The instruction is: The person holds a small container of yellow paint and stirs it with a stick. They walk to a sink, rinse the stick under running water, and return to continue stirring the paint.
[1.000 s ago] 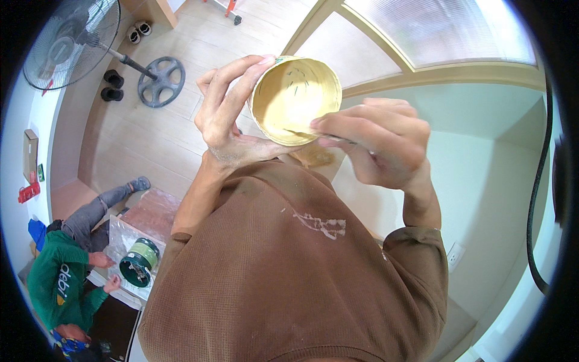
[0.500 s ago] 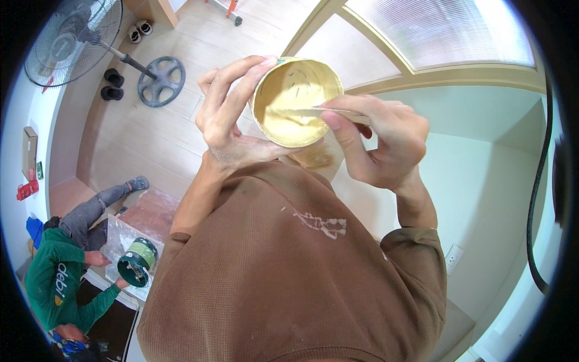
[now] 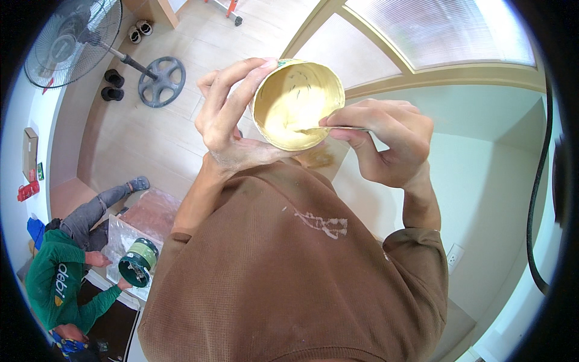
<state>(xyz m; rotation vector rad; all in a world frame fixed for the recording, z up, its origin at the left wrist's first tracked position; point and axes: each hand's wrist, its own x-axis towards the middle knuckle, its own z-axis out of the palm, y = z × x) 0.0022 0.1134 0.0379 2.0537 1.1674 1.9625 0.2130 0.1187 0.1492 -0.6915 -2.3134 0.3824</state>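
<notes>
My left hand (image 3: 226, 117) is wrapped round the outside of a round can (image 3: 265, 120), whose inside is coated in pale yellow paint. The can's open mouth is turned up toward me. Between the thumb and fingers of my right hand (image 3: 389, 142) is a thin flat stick (image 3: 347, 127). Its far end dips into the can, over the right part of the rim, near the yellow paint at the bottom. How deep the tip sits is hard to make out.
At lower left a person in a green top (image 3: 66, 271) holds a dark green bucket (image 3: 137, 262). A standing fan (image 3: 161, 81) and shoes (image 3: 113, 93) are at upper left. To the right are a glazed frame (image 3: 446, 36), a wall socket (image 3: 455, 256) and a black cable (image 3: 535, 211).
The stick has swung lower and toward the near right inside the can, and my right hand has shifted slightly right. The can has moved a little right and nearer.
</notes>
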